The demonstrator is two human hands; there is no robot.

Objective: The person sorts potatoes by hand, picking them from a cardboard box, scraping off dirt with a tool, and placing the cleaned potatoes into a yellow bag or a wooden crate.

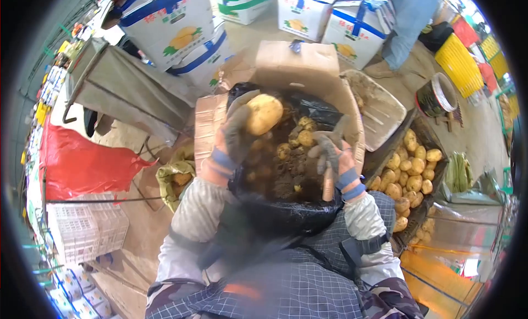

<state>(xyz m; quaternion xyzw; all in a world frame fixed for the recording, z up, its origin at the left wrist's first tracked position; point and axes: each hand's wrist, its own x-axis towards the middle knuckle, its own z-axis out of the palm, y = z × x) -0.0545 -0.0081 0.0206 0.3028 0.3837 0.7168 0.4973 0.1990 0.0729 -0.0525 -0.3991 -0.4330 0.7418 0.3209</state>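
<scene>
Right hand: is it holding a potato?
No, the right hand hangs open-fingered over the box with nothing in it; the left hand is the one gripping a potato.

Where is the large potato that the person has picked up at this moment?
In the head view, the large potato is held in the gloved left hand, raised over the cardboard box lined with a black bag, left of centre.

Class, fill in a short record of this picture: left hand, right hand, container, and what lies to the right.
left hand: gloved left hand holds a potato
right hand: gloved right hand open above the potatoes in the box
container: cardboard box lined with a black bag
to the right: tray of potatoes
</scene>
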